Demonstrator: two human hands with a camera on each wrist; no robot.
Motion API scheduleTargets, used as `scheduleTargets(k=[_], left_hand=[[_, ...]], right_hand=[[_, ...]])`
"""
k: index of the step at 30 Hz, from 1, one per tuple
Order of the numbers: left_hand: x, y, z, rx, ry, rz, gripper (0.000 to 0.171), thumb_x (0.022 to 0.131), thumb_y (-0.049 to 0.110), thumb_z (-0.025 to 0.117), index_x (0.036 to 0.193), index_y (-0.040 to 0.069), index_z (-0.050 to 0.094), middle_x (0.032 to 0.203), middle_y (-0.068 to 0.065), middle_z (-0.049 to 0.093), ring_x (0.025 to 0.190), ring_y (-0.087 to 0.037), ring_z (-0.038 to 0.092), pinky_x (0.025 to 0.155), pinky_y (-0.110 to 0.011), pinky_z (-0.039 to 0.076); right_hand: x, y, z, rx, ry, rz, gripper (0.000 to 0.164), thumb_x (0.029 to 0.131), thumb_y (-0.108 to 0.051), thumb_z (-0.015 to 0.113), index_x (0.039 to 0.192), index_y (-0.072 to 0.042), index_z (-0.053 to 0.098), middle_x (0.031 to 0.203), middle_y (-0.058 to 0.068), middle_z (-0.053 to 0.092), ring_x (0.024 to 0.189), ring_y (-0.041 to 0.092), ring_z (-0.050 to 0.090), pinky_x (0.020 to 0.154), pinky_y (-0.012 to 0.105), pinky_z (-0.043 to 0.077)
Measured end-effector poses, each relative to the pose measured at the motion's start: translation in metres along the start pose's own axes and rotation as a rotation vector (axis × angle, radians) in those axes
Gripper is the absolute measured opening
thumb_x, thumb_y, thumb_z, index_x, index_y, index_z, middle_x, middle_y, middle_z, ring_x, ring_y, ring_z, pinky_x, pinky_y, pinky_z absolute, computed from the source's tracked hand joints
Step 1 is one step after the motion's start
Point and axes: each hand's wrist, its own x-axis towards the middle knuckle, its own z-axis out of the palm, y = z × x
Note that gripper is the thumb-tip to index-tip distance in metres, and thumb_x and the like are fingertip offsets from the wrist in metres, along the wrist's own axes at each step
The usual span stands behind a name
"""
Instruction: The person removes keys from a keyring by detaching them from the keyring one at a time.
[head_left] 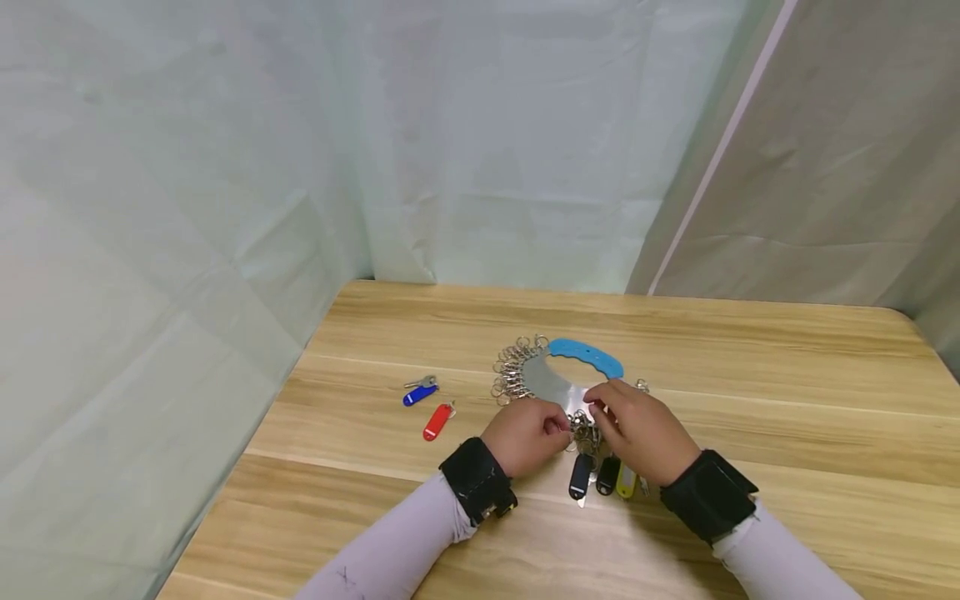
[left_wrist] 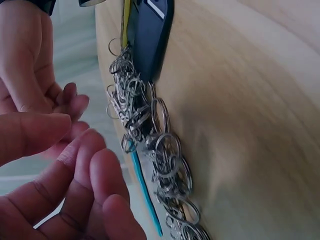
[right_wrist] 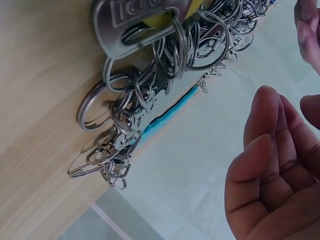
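Note:
A crescent metal key holder (head_left: 553,385) with a blue grip (head_left: 587,357) lies on the table, its curved edge lined with small metal rings and clips (left_wrist: 165,155). My left hand (head_left: 525,437) is at its near edge, beside the rings, fingers loosely bent. Across from it, my right hand (head_left: 645,432) hovers over the plate's right side with relaxed, bent fingers. Neither wrist view shows anything between the fingers. Black key tags (head_left: 580,476) and a yellow tag (head_left: 626,481) hang at the near edge. A metal key (right_wrist: 125,25) shows close up in the right wrist view.
To the left on the wooden table (head_left: 360,492) lie a blue tag (head_left: 420,394) with a key (head_left: 422,382) and a red tag (head_left: 437,422) with a ring. Pale sheeting (head_left: 510,150) hangs behind the table's far edge and along its left side.

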Motion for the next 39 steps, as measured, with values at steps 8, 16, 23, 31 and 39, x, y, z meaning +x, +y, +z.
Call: scheduleTargets(k=[8, 16, 23, 31, 39], left_hand=[[0.008, 0.008, 0.010, 0.133, -0.030, 0.023, 0.006, 0.081, 0.020, 0.066, 0.075, 0.020, 0.065, 0.061, 0.015, 0.050, 0.057, 0.000, 0.046, 0.052, -0.015, 0.036], [0.015, 0.005, 0.020, 0.202, -0.035, 0.023, 0.013, 0.079, 0.018, 0.066, 0.069, 0.020, 0.058, 0.057, 0.013, 0.047, 0.053, -0.004, 0.045, 0.047, -0.019, 0.033], [0.014, 0.005, 0.024, 0.265, -0.070, 0.000, 0.014, 0.078, 0.020, 0.067, 0.067, 0.021, 0.060, 0.058, 0.014, 0.050, 0.055, -0.005, 0.047, 0.047, -0.021, 0.036], [0.014, 0.005, 0.023, 0.277, -0.096, 0.017, 0.012, 0.077, 0.019, 0.068, 0.068, 0.022, 0.061, 0.059, 0.015, 0.052, 0.057, -0.004, 0.049, 0.050, -0.020, 0.037], [0.015, -0.004, 0.019, 0.159, -0.088, 0.055, 0.013, 0.078, 0.014, 0.068, 0.070, 0.021, 0.060, 0.063, 0.016, 0.052, 0.059, -0.001, 0.048, 0.054, -0.015, 0.037]], right_hand=[[0.004, -0.002, 0.001, 0.007, 0.001, -0.018, 0.010, 0.090, -0.010, 0.063, 0.099, -0.008, 0.062, 0.094, 0.000, 0.059, 0.074, 0.010, 0.052, 0.064, 0.031, 0.048], [0.006, -0.003, 0.002, 0.019, -0.021, -0.008, 0.010, 0.090, -0.010, 0.064, 0.099, -0.008, 0.063, 0.092, -0.003, 0.057, 0.075, 0.009, 0.050, 0.064, 0.030, 0.047], [0.005, -0.005, 0.003, 0.029, -0.034, -0.006, 0.010, 0.091, -0.013, 0.063, 0.100, -0.009, 0.064, 0.091, -0.005, 0.056, 0.072, 0.009, 0.048, 0.062, 0.028, 0.046], [0.005, -0.004, 0.002, 0.026, -0.023, -0.016, 0.010, 0.091, -0.014, 0.062, 0.100, -0.009, 0.064, 0.091, -0.005, 0.055, 0.071, 0.010, 0.049, 0.061, 0.028, 0.045], [0.006, -0.005, 0.003, 0.015, -0.007, -0.037, 0.008, 0.090, -0.012, 0.063, 0.098, -0.009, 0.063, 0.087, -0.007, 0.053, 0.070, 0.010, 0.049, 0.060, 0.027, 0.044]])
